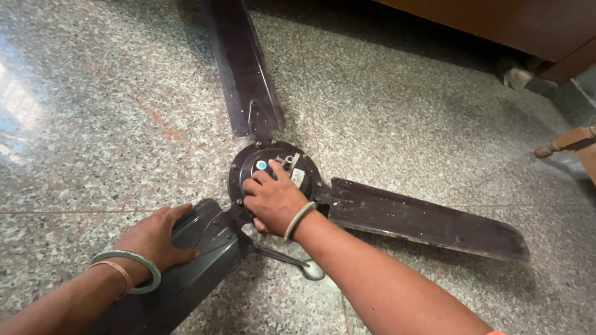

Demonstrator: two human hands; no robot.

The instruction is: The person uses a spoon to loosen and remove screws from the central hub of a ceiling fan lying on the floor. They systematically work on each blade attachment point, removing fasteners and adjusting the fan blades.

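One ceiling fan (273, 177) is laid flat on the speckled stone floor (93, 124), with three dark blades counted around one round hub (264, 162). The first blade (242, 68) is pointed away toward the top of the view, the second blade (422, 217) is stretched to the right, and the third blade (192, 260) is run toward the lower left.

The left hand (155, 239) is laid palm down on the third blade near the hub, its fingers spread flat and not closed around anything. The right hand (273, 201) is placed on the hub's near edge, fingers curled together against the metal; whether something small is pinched under them cannot be told.

One metal tool (298, 263) is seen on the floor just beside the right wrist. Bangles are worn on both wrists. Wooden furniture (528, 28) is seen at the upper right.
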